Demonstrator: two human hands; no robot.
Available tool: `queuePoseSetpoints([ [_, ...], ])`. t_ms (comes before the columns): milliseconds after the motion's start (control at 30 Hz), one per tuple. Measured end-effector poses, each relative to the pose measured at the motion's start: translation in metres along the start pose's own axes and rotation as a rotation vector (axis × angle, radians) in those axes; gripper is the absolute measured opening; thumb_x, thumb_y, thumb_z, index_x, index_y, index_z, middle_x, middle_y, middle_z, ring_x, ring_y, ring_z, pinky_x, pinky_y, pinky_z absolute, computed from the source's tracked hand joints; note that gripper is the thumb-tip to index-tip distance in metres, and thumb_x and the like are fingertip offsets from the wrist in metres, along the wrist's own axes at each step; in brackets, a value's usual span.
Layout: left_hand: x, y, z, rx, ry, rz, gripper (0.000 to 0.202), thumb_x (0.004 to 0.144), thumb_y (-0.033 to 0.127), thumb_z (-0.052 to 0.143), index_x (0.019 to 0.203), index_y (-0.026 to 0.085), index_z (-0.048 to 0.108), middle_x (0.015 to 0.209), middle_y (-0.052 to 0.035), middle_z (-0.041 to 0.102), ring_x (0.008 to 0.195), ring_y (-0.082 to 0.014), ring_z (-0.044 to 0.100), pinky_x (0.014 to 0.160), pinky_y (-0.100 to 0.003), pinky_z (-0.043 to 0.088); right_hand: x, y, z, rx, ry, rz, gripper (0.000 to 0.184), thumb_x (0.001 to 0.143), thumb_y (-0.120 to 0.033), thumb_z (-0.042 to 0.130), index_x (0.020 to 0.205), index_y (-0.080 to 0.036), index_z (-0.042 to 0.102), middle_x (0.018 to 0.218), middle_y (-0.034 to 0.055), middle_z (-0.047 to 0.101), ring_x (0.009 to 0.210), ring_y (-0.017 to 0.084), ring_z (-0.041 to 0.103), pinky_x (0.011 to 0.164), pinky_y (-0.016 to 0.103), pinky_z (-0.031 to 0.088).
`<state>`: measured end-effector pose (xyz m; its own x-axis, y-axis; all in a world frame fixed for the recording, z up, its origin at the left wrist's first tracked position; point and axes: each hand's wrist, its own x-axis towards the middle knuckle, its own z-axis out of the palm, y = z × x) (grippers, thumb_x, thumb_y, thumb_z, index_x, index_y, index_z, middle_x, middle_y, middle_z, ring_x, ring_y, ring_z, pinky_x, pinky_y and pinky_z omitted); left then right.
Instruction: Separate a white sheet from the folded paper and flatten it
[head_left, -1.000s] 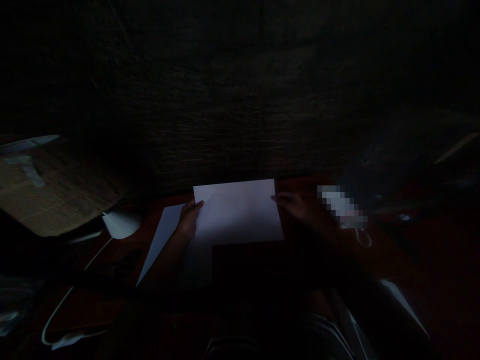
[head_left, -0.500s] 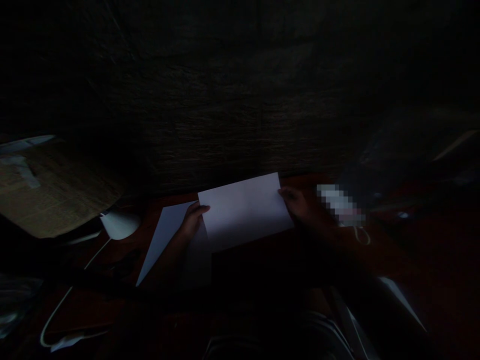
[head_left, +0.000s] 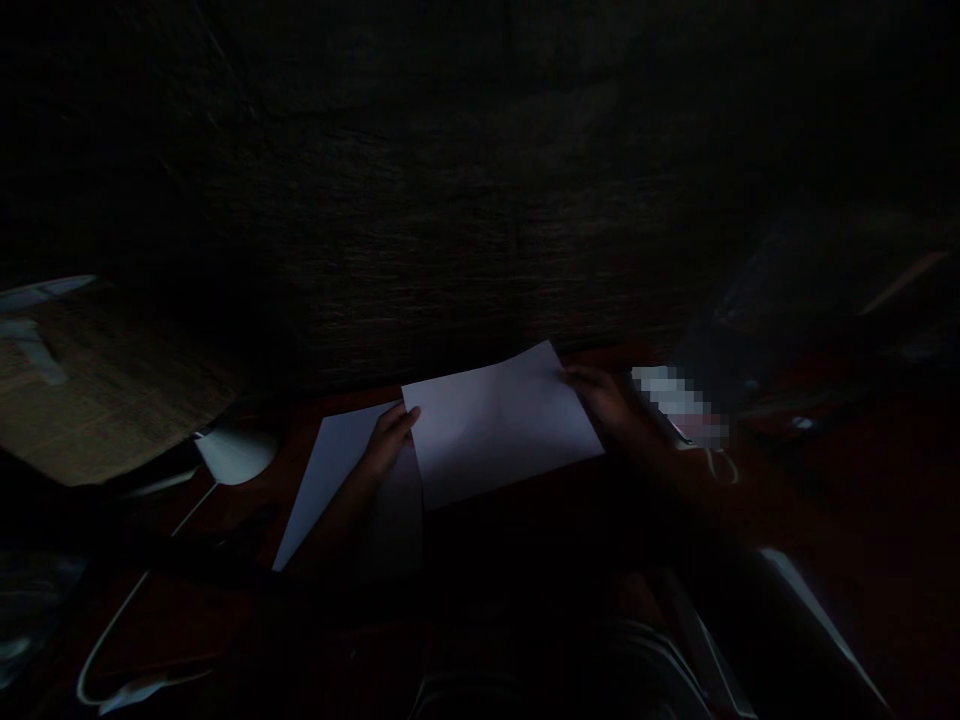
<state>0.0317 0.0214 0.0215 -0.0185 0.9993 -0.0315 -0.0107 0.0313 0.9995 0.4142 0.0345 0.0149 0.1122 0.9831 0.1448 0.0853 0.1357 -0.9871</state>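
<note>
Over the worktop point(head_left: 298, 418), a white sheet point(head_left: 499, 425) is pinched at its left edge by the left hand point(head_left: 394, 432) and met opposite by the right hand point(head_left: 602, 393), its grip too dim to tell, presumably so both sides are steadied.

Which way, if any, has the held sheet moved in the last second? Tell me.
Yes: the held sheet has moved right, away from the white cone.

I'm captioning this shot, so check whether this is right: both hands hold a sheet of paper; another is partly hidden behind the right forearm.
Not quite: in the head view, the other sheet is partly hidden behind the left forearm, not the right. The left hand and right hand do hold a sheet of paper.
</note>
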Motion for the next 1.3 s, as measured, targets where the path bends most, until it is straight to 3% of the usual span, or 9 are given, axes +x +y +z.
queuePoseSetpoints([
  [167, -0.002, 0.001, -0.001, 0.004, -0.047, -0.01, 0.055, 0.058, 0.057, 0.092, 0.092, 0.016, 0.077, 0.081, -0.0072, 0.076, 0.074, -0.0257, 0.073, 0.065, -0.034, 0.057, 0.007, 0.008, -0.005, -0.09, 0.023, -0.024, 0.041, 0.072, -0.057, 0.079, 0.088, -0.019, 0.077, 0.09, 0.0082, 0.08, 0.08, 0.026, 0.07, 0.073, 0.037, 0.054],
  [333, -0.005, 0.006, -0.003, -0.014, -0.217, -0.014, 0.051, 0.065, 0.053, 0.088, 0.098, 0.018, 0.071, 0.08, -0.0068, 0.075, 0.067, -0.0244, 0.072, 0.056, -0.032, 0.056, 0.014, 0.018, -0.012, -0.112, 0.059, -0.101, 0.032, 0.073, -0.053, 0.073, 0.077, -0.021, 0.071, 0.085, 0.008, 0.077, 0.08, 0.026, 0.069, 0.077, 0.04, 0.056],
  [500, -0.006, 0.008, -0.003, -0.037, -0.337, -0.012, 0.061, 0.071, 0.06, 0.083, 0.113, 0.02, 0.063, 0.097, -0.012, 0.078, 0.075, -0.0275, 0.075, 0.056, -0.032, 0.056, 0.008, 0.013, -0.003, -0.089, -0.01, -0.122, 0.025, 0.074, -0.048, 0.07, 0.074, -0.023, 0.069, 0.079, 0.0062, 0.074, 0.076, 0.025, 0.067, 0.072, 0.038, 0.055],
  [700, -0.013, 0.005, 0.002, 0.063, -0.386, 0.06, 0.051, 0.078, 0.06, 0.082, 0.106, 0.018, 0.071, 0.101, -0.0143, 0.078, 0.083, -0.0262, 0.075, 0.063, -0.031, 0.056, -0.001, 0.003, 0.008, -0.103, -0.014, -0.139, 0.031, 0.08, -0.052, 0.07, 0.073, -0.022, 0.069, 0.08, 0.0074, 0.075, 0.076, 0.025, 0.067, 0.072, 0.038, 0.056],
  [833, -0.018, 0.005, 0.007, 0.104, -0.412, 0.096, 0.048, 0.084, 0.062, 0.077, 0.105, 0.018, 0.074, 0.104, -0.012, 0.079, 0.088, -0.0253, 0.075, 0.073, -0.033, 0.057, -0.004, -0.002, 0.008, -0.074, -0.071, -0.125, 0.033, 0.079, -0.054, 0.072, 0.074, -0.021, 0.072, 0.079, 0.0064, 0.075, 0.075, 0.024, 0.068, 0.07, 0.036, 0.056],
  [1033, -0.024, 0.012, 0.008, 0.274, -0.535, 0.157, 0.045, 0.087, 0.06, 0.075, 0.11, 0.022, 0.082, 0.124, -0.0093, 0.078, 0.121, -0.0324, 0.069, 0.109, -0.043, 0.05, -0.005, -0.002, 0.009, -0.057, -0.082, -0.105, 0.031, 0.082, -0.052, 0.072, 0.081, -0.021, 0.075, 0.084, 0.0076, 0.077, 0.078, 0.025, 0.069, 0.073, 0.038, 0.057],
  [1200, -0.032, 0.019, 0.012, 0.32, -0.672, 0.164, 0.037, 0.092, 0.051, 0.073, 0.113, 0.022, 0.083, 0.125, -0.0084, 0.079, 0.124, -0.033, 0.07, 0.115, -0.047, 0.047, -0.005, -0.003, 0.012, -0.078, -0.076, -0.128, 0.033, 0.085, -0.055, 0.07, 0.085, -0.023, 0.077, 0.087, 0.0076, 0.078, 0.08, 0.026, 0.07, 0.074, 0.039, 0.058],
  [1300, -0.032, 0.018, 0.014, 0.344, -0.69, 0.171, 0.037, 0.09, 0.047, 0.075, 0.117, 0.023, 0.082, 0.129, -0.0086, 0.077, 0.126, -0.033, 0.069, 0.117, -0.048, 0.045, -0.004, -0.002, 0.013, -0.12, -0.085, -0.145, 0.033, 0.084, -0.054, 0.07, 0.084, -0.022, 0.077, 0.087, 0.007, 0.078, 0.082, 0.026, 0.071, 0.076, 0.038, 0.058],
])
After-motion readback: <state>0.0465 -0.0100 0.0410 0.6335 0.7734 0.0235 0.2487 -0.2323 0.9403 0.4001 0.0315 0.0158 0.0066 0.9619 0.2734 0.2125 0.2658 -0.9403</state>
